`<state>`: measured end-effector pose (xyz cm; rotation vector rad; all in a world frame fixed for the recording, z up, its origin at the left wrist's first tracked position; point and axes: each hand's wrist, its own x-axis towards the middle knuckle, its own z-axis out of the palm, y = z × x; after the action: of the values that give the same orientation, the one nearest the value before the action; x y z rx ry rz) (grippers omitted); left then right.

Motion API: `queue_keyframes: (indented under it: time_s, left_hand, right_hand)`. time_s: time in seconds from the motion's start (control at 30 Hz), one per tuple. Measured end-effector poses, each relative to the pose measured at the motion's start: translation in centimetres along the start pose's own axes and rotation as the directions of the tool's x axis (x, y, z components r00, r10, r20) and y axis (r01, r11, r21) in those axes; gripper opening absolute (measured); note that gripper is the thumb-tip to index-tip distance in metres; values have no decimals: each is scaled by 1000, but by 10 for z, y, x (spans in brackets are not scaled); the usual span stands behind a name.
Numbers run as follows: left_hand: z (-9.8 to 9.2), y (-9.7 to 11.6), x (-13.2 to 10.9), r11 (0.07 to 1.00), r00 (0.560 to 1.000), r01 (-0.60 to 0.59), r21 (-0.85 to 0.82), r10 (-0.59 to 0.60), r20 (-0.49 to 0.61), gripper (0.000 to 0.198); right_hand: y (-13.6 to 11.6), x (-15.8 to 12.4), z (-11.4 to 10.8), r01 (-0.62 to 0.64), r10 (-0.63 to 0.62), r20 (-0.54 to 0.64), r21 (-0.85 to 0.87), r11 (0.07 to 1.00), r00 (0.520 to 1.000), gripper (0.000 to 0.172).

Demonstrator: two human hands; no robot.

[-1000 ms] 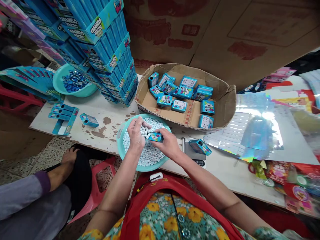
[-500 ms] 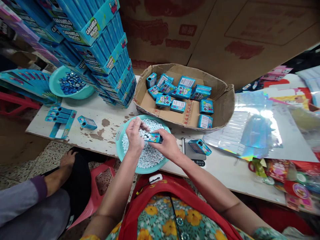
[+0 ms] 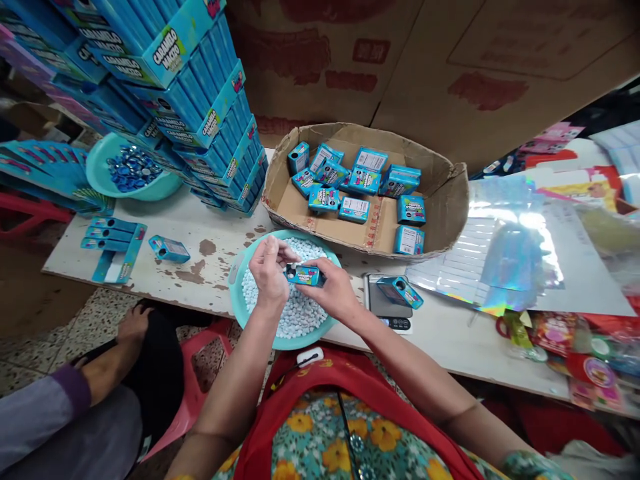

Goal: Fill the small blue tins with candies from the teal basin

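My right hand grips a small blue candy box printed "Caramelo Macizo", its end with a round hole turned toward my left hand. My left hand is cupped with curled fingers against that end. A few white candies show at its fingers; the rest of its palm is hidden. Both hands are above a turquoise basin full of small white candies. To the right, another blue box lies tilted on a small digital scale.
Behind the basin stands a cardboard tray with several blue boxes. Tall stacks of blue display packs rise at left, beside a basin of blue wrapped sweets. Another person's hand rests at lower left. Shiny plastic sheets lie right.
The heap of white candies visible between my left hand and the box has shrunk to a few. The box's holed end now shows more plainly. The view has shifted slightly.
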<state>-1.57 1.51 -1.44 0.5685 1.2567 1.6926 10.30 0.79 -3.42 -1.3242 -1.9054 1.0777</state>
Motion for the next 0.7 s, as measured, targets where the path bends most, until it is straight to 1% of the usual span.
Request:
queue_keyframes:
  time_s: [0.03,0.1,0.17,0.23,0.27,0.3,0.33,0.37,0.4,0.43,0.5,0.53,0.6,0.67,0.7]
  left_hand:
    - [1,3,-1,1000,1000,9,-10,-9,14,34]
    - [0,10,-1,998,995,54,-32,-51,82,34]
    - [-6,13,5,996,990,81,-46,-75,119,35]
    - [-17,5,20,999,997,44,-5,-43,69,35]
    - [-23,-4,29,997,999,6,71,-9,41,34]
    - [-29,-17,39,982,999,-38,186,31,40,32]
    - [-35,-33,49,943,995,-89,321,68,76,28]
    - [-39,-50,57,878,985,-151,454,93,146,23]
    - [-42,-67,63,795,966,-224,564,105,235,18]
    - [-44,-83,66,705,939,-301,642,102,328,16]
    - [-44,-107,65,535,876,-436,724,66,478,17]
    - [-43,-113,61,455,849,-483,748,35,527,20]
    - [-44,-116,51,314,817,-535,784,-43,575,25]
    - [-48,-112,41,213,813,-544,812,-106,573,27]
    - [-52,-109,37,184,826,-527,830,-118,551,27]
  right_hand:
    - [1,0,0,-1,1,-6,18,1000,1000,30]
    - [3,0,-2,5,-4,-14,59,998,1000,29]
    - [6,-3,-6,7,-4,-25,112,994,1000,29]
    - [9,-8,-14,6,-1,-26,177,984,1000,30]
    - [11,-11,-18,2,4,-27,210,978,1000,31]
    - [13,-15,-23,-2,10,-33,236,972,999,32]
    - [14,-19,-27,-4,16,-45,251,968,999,33]
    - [16,-22,-30,-7,23,-60,253,968,998,33]
    - [17,-26,-33,-11,31,-79,245,969,996,33]
    - [18,-28,-35,-13,37,-100,233,972,994,33]
    - [19,-32,-38,-12,42,-137,210,978,990,34]
    - [19,-33,-38,-14,45,-152,200,980,987,34]
    - [19,-35,-39,-22,54,-173,180,983,984,33]
    - [20,-37,-38,-37,66,-183,158,987,981,32]
    - [21,-38,-38,-49,76,-185,148,988,980,31]
